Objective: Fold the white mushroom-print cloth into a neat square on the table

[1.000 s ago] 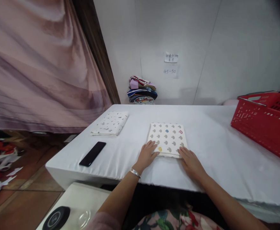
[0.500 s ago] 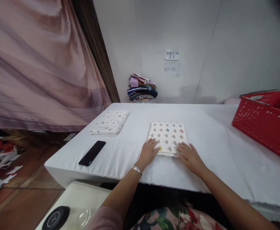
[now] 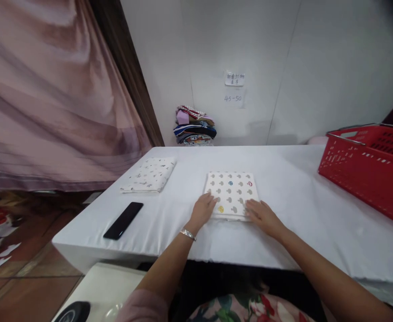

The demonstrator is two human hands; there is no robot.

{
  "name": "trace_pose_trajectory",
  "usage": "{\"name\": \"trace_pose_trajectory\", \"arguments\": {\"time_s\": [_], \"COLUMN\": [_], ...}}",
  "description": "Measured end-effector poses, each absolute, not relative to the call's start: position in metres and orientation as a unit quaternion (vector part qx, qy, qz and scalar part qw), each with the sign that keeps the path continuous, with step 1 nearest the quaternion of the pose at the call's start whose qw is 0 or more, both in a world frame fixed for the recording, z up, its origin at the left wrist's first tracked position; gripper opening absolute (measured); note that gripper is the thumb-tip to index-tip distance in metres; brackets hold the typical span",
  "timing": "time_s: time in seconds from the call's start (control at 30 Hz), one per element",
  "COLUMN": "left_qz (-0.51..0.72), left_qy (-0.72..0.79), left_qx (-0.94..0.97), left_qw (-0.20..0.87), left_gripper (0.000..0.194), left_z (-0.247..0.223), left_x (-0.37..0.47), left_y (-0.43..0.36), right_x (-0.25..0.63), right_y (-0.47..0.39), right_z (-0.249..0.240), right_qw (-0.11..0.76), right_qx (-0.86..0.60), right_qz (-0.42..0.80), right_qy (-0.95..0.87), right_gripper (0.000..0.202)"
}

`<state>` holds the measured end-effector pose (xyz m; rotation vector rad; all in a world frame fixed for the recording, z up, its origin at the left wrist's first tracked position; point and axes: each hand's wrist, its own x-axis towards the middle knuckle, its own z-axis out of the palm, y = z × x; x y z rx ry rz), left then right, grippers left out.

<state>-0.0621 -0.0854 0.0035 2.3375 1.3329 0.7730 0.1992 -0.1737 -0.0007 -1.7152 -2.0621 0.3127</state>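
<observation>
Together, both hands (image 3: 203, 209) (image 3: 263, 217), each grip spread, touch one of two folded cloths (image 3: 232, 193) (image 3: 149, 175), one black phone (image 3: 124, 220) nearby.

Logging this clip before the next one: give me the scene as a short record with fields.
Left hand: on the left edge of the mushroom-print cloth
Right hand: on its near-right corner
Cloth state: folded flat on the white-covered table
Left side: second folded cloth; dark phone nearer the person
Right side: red basket
Behind: fabric stack; two wall notes

Left fingers (image 3: 211, 198) uncovered yellow motif (image 3: 220, 209)
</observation>
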Motion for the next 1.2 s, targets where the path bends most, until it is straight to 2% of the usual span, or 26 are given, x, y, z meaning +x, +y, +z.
{"name": "trace_pose_trajectory", "arguments": {"time_s": [0.17, 0.3, 0.4, 0.5, 0.63, 0.83, 1.0, 1.2], "left_qz": [0.232, 0.181, 0.193, 0.207, 0.203, 0.256, 0.178, 0.184], "left_qy": [0.603, 0.651, 0.654, 0.635, 0.637, 0.565, 0.579, 0.584], "left_qx": [0.738, 0.706, 0.703, 0.706, 0.696, 0.773, 0.786, 0.78], "left_qw": [0.195, 0.21, 0.202, 0.237, 0.261, 0.13, 0.126, 0.125], "left_gripper": [0.037, 0.036, 0.035, 0.034, 0.041, 0.05, 0.051, 0.053], "left_z": [0.018, 0.019, 0.012, 0.003, 0.006, 0.025, 0.008, -0.003], "left_x": [-0.049, -0.034, -0.031, -0.038, -0.05, -0.018, 0.004, 0.001], "left_y": [-0.051, -0.034, -0.043, -0.062, -0.071, -0.031, -0.013, -0.015], "right_x": [0.224, 0.229, 0.23, 0.24, 0.248, 0.217, 0.214, 0.226], "right_y": [-0.12, -0.082, -0.074, -0.078, -0.077, -0.043, -0.023, -0.019], "right_z": [-0.002, -0.002, -0.003, -0.008, -0.01, 0.009, -0.001, -0.02], "right_qw": [0.344, 0.348, 0.344, 0.348, 0.29, 0.185, 0.108, 0.122], "right_qx": [-0.735, -0.759, -0.753, -0.741, -0.746, -0.69, -0.73, -0.73], "right_qz": [0.169, 0.237, 0.237, 0.232, 0.187, 0.042, 0.09, 0.112], "right_qy": [-0.559, -0.496, -0.508, -0.525, -0.57, -0.698, -0.669, -0.662], "right_gripper": [0.052, 0.06, 0.06, 0.061, 0.059, 0.057, 0.065, 0.072]}}
